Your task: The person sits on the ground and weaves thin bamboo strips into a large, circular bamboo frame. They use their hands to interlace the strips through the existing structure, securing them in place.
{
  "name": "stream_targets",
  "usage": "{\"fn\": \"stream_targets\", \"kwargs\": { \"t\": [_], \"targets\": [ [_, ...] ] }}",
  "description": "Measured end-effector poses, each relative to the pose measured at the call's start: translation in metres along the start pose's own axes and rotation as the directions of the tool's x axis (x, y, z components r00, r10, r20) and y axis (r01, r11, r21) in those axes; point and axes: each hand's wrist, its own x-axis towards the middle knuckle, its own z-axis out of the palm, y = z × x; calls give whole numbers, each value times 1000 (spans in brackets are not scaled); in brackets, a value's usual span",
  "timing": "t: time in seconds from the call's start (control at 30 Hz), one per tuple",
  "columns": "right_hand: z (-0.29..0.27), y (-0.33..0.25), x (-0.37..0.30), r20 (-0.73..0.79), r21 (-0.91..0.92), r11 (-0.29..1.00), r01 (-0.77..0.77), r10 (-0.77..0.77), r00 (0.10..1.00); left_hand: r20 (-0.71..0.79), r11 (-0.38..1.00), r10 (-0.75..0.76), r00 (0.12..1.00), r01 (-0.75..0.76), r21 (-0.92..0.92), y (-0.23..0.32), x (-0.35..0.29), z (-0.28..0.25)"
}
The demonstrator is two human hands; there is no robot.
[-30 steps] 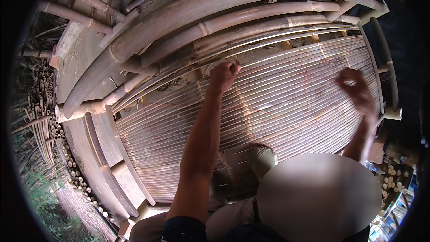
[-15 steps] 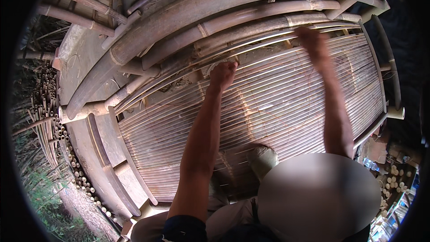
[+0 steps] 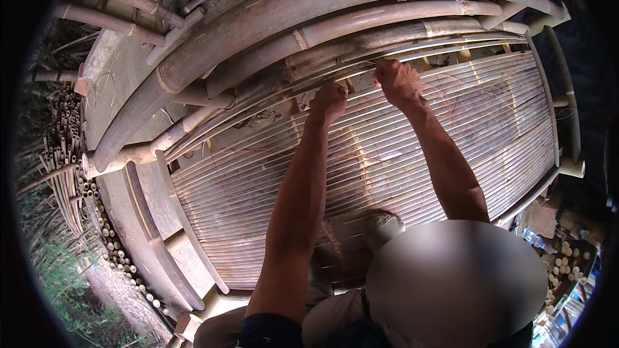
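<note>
A panel of thin bamboo slats (image 3: 400, 161) lies before me in a bamboo frame, its slats running side to side. Over its far part, my left hand (image 3: 330, 102) is closed, the thumb side up, at the outermost slats. Just to its right and slightly farther off, my right hand (image 3: 398, 82) is closed too, at the gap by the far edge. Whatever either fist holds is too small or hidden to make out. Beyond the gap, thin bamboo strips (image 3: 477, 43) run along the far side, apart from the packed slats.
Thick curved bamboo poles (image 3: 309, 9) rise beyond the panel. An end bar (image 3: 545, 103) bounds it at right, another (image 3: 193, 225) at left. Cut bamboo pieces (image 3: 116, 261) are stacked at far left; more cut ends (image 3: 566, 261) lie lower right. A blurred oval covers the lower right.
My right hand has come left along the far edge and slightly nearer, from well apart to close beside my left hand. My left hand has shifted only a little to the right.
</note>
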Motion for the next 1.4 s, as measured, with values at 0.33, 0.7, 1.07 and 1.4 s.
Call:
{"fn": "stream_targets", "kwargs": {
  "t": [0.33, 0.7, 1.07, 1.4],
  "targets": [
    [19, 25, 5, -81, 11, 994, 109, -107, 991, 12, 999, 6, 1000, -6, 31, 0, 4, 5],
    [51, -32, -3, 139, -444, 892, 83, -23, 990, 104, 933, 294, 950, -309, 182, -4, 11, 1],
    [12, -31, 25, 910, 231, 663, -712, 112, 399, 173, 995, -9, 985, -7, 95, -1, 33, 11],
    [-35, -24, -11, 352, 602, 795, -73, -182, 918, -564, 997, 69, 823, -81, 5, 7, -32, 18]
  ]
}}
